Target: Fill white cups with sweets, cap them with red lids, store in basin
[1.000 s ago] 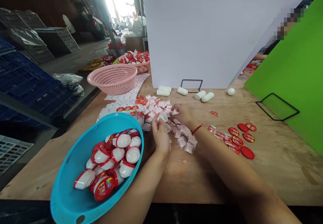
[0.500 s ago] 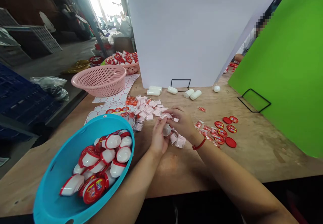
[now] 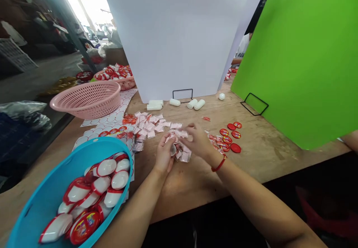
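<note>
Being gripped by the left hand (image 3: 163, 154) is a small white cup (image 3: 173, 150); beside it, the right hand (image 3: 198, 142) is held half open, with pale pink sachets (image 3: 150, 126) spread beyond both and red lids (image 3: 235, 148) scattered to its right.

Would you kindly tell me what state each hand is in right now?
Left hand: closed on a small white cup.
Right hand: open, fingers parted; whether anything sits between them cannot be told.
</note>
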Demonstrator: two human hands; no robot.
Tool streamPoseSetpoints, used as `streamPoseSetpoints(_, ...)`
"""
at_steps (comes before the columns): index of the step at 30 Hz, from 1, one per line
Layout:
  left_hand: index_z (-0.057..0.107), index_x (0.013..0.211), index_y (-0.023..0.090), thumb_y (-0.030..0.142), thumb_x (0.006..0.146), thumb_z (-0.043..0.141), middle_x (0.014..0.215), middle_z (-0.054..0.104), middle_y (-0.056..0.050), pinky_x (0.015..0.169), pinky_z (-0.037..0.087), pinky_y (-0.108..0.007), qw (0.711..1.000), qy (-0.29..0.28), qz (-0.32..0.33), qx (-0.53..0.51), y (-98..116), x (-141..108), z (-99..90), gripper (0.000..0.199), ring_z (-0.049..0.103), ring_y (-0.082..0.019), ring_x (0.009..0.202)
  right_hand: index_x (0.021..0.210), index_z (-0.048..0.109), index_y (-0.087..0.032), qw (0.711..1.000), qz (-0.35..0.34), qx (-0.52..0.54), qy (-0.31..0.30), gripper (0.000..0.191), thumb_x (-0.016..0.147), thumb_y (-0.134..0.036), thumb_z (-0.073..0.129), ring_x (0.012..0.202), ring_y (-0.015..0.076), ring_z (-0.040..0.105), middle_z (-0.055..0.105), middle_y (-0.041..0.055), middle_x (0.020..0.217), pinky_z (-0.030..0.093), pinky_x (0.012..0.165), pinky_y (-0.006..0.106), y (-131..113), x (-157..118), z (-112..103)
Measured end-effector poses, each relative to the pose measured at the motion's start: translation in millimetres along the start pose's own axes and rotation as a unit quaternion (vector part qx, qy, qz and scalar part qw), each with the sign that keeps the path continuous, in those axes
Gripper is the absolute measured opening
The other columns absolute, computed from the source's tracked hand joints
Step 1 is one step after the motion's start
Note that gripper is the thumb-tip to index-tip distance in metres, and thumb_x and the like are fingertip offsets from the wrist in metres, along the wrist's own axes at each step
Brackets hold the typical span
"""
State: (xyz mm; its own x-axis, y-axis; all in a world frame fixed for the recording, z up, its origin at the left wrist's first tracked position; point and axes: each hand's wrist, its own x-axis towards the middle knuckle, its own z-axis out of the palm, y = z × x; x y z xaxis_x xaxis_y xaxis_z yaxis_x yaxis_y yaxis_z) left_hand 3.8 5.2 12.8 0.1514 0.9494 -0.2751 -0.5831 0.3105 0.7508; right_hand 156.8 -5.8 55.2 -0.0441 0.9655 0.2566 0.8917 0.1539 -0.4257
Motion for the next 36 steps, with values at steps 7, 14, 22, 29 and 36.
streamPoseSetpoints(7, 0.065, 0.103, 0.016, 0.034, 0.06, 0.088, 0.082, 0.074, -0.003, 0.039, 0.034, -0.016, 0.998, -0.041, 0.002, 0.057, -1, 0, 0.4, 0.053, 0.059, -0.008, 0.049, 0.113, 0.072, -0.007, 0.949, 0.275, -0.139, -0.066, 0.033, 0.081, -0.015, 0.068, 0.108, 0.0334, 0.069, 0.073, 0.0228, 0.109, 0.052, 0.09, 0.04, 127, 12, -48)
streamPoseSetpoints(14, 0.072, 0.1, 0.015, 0.037, 0.057, 0.09, 0.078, 0.073, -0.003, 0.042, 0.037, -0.018, 0.997, -0.03, 0.005, 0.072, -4, 3, -0.5, 0.052, 0.068, -0.015, 0.057, 0.121, 0.069, -0.011, 0.954, 0.241, -0.152, -0.095, 0.04, 0.081, -0.015, 0.068, 0.111, 0.0322, 0.068, 0.073, 0.02, 0.116, 0.053, 0.093, 0.039, 130, 18, -44)
streamPoseSetpoints(22, 0.065, 0.11, 0.019, 0.033, 0.058, 0.091, 0.074, 0.072, 0.0, 0.049, 0.042, -0.02, 0.995, -0.037, 0.006, 0.087, 4, 6, -3.8, 0.059, 0.064, -0.012, 0.052, 0.116, 0.071, -0.019, 0.945, -0.133, 0.283, -0.094, 0.028, 0.089, -0.021, 0.066, 0.099, 0.0188, 0.072, 0.074, 0.0083, 0.114, 0.058, 0.089, 0.033, 21, 34, -10)
streamPoseSetpoints(29, 0.053, 0.1, 0.022, 0.028, 0.056, 0.088, 0.071, 0.068, 0.003, 0.049, 0.041, -0.019, 0.994, 0.028, 0.048, 0.09, 5, 13, -8.6, 0.057, 0.06, -0.012, 0.052, 0.137, 0.064, -0.026, 0.923, -0.303, 0.224, -0.08, 0.047, 0.093, -0.039, 0.071, 0.11, 0.0233, 0.068, 0.071, 0.0101, 0.121, 0.055, 0.097, 0.04, 16, 33, 20)
streamPoseSetpoints(36, 0.054, 0.107, 0.021, 0.028, 0.059, 0.085, 0.073, 0.069, 0.002, 0.051, 0.043, -0.02, 0.991, 0.019, 0.032, 0.127, 0, 17, -12.1, 0.057, 0.06, -0.012, 0.053, 0.127, 0.068, -0.02, 0.919, -0.314, 0.232, -0.046, 0.036, 0.093, -0.034, 0.071, 0.114, 0.023, 0.066, 0.068, 0.0132, 0.121, 0.055, 0.1, 0.04, 33, 27, 47)
